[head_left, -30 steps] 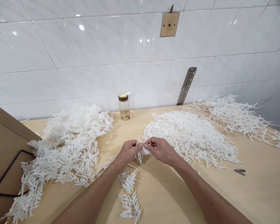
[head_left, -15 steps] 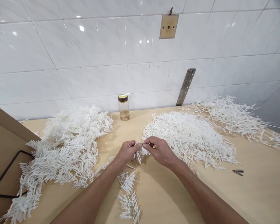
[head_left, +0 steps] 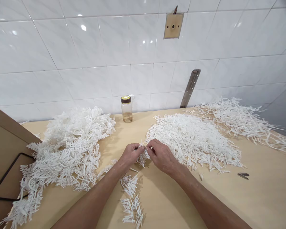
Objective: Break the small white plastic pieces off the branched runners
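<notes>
Near the middle of the wooden table, my left hand pinches a small bunch of white branched strands. Close beside it, my right hand is closed, thumb and forefinger together at the bunch's right side; what lies between those fingertips is too small to make out. A strip of white sprigs lies on the table between my forearms. Left of my hands spreads a large white tangled pile, and to their right is a dense pile of short white pieces.
A clear bottle with a dark lid stands near the tiled wall. Looser white strands lie at the back right. Small metal snips rest at the right. A cardboard box and black wire frame are at the left edge.
My right hand has shifted slightly, its fingers drawn a little closer together. The bunch between my hands has turned slightly. The view has barely moved.
</notes>
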Demonstrator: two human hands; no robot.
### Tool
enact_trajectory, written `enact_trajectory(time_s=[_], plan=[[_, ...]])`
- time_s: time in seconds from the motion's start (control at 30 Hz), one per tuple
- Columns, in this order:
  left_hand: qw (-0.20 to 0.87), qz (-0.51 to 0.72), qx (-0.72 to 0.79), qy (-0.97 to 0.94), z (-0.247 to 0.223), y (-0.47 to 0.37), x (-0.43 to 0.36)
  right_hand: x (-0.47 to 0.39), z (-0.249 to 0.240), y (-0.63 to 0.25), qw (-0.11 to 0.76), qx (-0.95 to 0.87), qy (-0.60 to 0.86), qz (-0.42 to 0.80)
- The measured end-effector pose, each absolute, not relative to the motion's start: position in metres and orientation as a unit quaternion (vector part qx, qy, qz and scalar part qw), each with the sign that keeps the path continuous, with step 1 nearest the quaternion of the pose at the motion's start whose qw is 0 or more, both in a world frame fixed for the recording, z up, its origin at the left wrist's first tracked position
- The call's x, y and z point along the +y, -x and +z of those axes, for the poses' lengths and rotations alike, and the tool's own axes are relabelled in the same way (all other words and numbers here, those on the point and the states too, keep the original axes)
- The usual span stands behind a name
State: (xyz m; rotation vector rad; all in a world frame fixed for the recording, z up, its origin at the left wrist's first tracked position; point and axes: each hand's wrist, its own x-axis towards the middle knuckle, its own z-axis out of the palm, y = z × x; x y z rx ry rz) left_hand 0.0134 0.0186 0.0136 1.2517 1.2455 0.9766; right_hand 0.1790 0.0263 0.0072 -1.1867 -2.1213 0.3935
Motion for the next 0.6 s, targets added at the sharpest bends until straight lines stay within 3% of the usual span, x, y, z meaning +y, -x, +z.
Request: enact_trajectory(time_s=[0.23,0.37,0.6], plan=[[0.566,0.396,0.481,-0.541,0.009,-0.006,0.022,0.027,-0.004,-0.167,0.343,-0.804,0.477,0.09],[0.585,0.383,0.457,-0.55,0.014,-0.01,0.017,0.038,-0.005,-0.179,0.361,-0.733,0.571,0.081],[0.521,0.45,0.483,-0.541,0.015,-0.014,0.015,0.046,0.007,-0.203,0.428,-0.664,0.597,0.136]])
